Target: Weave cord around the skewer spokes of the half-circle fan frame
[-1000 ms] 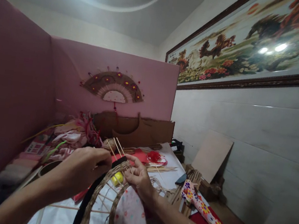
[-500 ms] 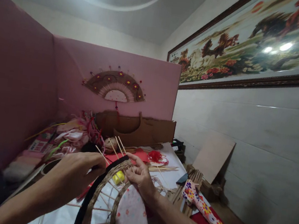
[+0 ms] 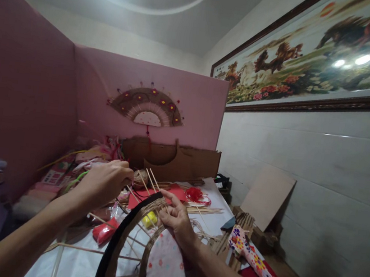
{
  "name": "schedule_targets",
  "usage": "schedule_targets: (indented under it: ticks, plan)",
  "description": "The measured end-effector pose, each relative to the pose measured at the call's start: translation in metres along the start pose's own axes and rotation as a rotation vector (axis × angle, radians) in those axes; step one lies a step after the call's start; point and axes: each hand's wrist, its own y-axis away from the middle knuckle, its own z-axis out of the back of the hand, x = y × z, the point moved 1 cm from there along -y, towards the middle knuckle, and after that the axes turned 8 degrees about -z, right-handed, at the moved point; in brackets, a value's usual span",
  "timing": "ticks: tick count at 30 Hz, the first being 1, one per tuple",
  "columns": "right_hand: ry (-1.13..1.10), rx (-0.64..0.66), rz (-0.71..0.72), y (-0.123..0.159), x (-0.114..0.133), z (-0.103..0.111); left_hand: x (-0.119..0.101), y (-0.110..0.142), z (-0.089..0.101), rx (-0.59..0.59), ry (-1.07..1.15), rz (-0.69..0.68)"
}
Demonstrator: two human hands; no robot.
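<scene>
A half-made fan stands tilted in front of me. It has thin wooden sticks, woven brown cord bands, a black outer band and a white flowered cloth base. My right hand grips its upper end, fingers closed around the woven bands. My left hand is raised just left of the fan's top, its fingertips pinched together close to a stick end. Whatever sits in that pinch is too small to make out; a thin dark strand runs near it. A yellow lump shows behind the sticks.
A finished fan hangs on the pink panel. Behind my hands lie a twine ball, red yarn, loose sticks and cardboard. A red packet lies left; a flower-patterned glue gun rests right.
My left hand has lifted up and away from the fan's black band, uncovering the red packet and stick ends. My right hand keeps its hold. The view has shifted slightly.
</scene>
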Motion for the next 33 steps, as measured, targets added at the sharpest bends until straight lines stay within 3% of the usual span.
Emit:
schedule_targets:
  ticks: [6,12,22,26,33]
  plan:
    - [0.028,0.011,0.037,-0.002,-0.001,0.001,0.030,-0.021,-0.013,0.050,0.394,0.172]
    - [0.014,0.029,0.034,-0.003,-0.003,0.001,0.055,-0.028,-0.031,0.131,0.613,0.196]
    - [0.019,0.016,0.041,0.001,0.001,0.000,0.051,0.015,-0.054,0.294,0.930,0.306]
    - [-0.007,0.017,0.030,0.000,-0.002,0.001,0.050,0.029,-0.047,0.310,0.967,0.347]
    - [0.016,-0.018,0.037,-0.004,-0.006,0.004,0.038,0.029,-0.017,0.213,0.829,0.277]
